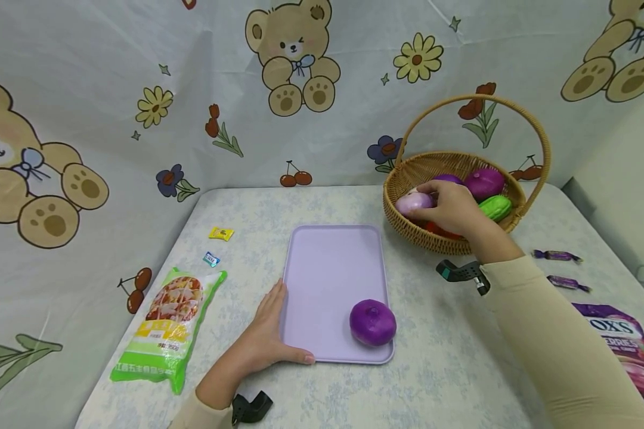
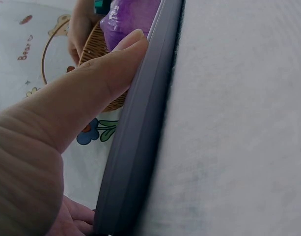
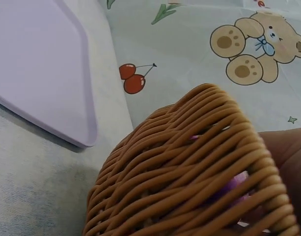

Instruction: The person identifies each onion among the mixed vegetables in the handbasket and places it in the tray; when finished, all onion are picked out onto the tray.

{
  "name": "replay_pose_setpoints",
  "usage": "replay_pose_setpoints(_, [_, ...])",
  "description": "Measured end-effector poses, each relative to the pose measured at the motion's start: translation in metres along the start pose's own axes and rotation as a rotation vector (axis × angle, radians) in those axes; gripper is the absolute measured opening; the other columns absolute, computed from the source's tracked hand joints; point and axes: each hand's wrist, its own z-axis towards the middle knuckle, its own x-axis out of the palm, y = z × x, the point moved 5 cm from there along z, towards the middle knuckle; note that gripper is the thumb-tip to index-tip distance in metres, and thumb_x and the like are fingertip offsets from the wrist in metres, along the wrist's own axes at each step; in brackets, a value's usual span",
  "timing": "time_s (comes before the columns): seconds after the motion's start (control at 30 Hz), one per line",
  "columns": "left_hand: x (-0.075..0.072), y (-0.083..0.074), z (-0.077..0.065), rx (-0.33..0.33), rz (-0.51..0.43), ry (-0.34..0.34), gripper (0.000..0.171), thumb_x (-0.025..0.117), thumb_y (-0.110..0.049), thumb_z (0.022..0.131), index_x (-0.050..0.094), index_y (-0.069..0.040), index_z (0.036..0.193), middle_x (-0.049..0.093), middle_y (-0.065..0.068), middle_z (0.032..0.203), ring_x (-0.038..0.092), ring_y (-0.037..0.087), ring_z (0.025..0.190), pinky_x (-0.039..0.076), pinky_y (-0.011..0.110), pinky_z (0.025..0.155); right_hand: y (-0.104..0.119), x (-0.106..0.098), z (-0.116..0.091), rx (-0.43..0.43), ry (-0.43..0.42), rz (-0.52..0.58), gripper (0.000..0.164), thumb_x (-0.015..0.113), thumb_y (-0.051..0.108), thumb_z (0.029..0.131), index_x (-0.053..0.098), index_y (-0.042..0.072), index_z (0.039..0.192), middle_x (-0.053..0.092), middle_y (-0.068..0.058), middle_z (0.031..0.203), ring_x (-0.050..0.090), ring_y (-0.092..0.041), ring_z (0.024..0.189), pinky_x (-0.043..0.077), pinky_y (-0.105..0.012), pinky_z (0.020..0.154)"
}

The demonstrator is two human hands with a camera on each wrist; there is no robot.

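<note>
Contact at eight o'clock: the left hand (image 1: 263, 341), fingers straight, touches the lilac tray (image 1: 327, 268), and one purple onion (image 1: 372, 323) already sits aboard toward five! Up at two, the right hand (image 1: 456, 207) pinches a pale onion (image 1: 412, 204), not yet out of the basket (image 1: 426, 240). Early stages, I'd judge: a dark onion (image 1: 485, 183) and a green vegetable (image 1: 497, 207) also remain in there.

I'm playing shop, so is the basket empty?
Not empty: inside the basket I see a green vegetable and a round purple one.
</note>
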Motion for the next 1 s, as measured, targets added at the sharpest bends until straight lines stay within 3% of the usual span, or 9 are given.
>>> replay_pose_setpoints(0.33, [0.0, 0.0, 0.0, -0.002, 0.016, -0.003, 0.161, 0.099, -0.064, 0.057, 0.0, -0.003, 0.168, -0.006, 0.013, 0.175, -0.007, 0.032, 0.158, 0.006, 0.057, 0.123, 0.011, -0.015, -0.008, -0.009, -0.111, 0.161, 0.065, 0.083, 0.03, 0.095, 0.056, -0.002, 0.144, 0.054, -0.026, 0.144, 0.056, -0.047, 0.129, 0.048, -0.061, 0.104])
replay_pose_setpoints(0.7, [0.0, 0.0, 0.001, -0.004, 0.006, -0.004, 0.16, 0.099, -0.063, 0.057, 0.0, -0.003, 0.168, -0.006, 0.013, 0.175, -0.007, 0.032, 0.158, 0.007, 0.058, 0.123, 0.046, -0.023, -0.029, -0.06, -0.188, 0.309, 0.064, 0.084, 0.031, 0.093, 0.059, 0.004, 0.146, 0.052, -0.018, 0.147, 0.055, -0.04, 0.131, 0.048, -0.056, 0.105])
replay_pose_setpoints(1.0, [-0.001, 0.0, 0.0, 0.006, 0.009, -0.01, 0.162, 0.1, -0.063, 0.055, 0.001, -0.002, 0.168, -0.005, 0.014, 0.175, -0.006, 0.033, 0.158, 0.007, 0.057, 0.123, 0.07, -0.009, -0.048, -0.203, -0.211, 0.396, 0.057, 0.086, 0.016, 0.091, 0.062, 0.0, 0.141, 0.058, -0.015, 0.139, 0.061, -0.036, 0.128, 0.052, -0.045, 0.098])
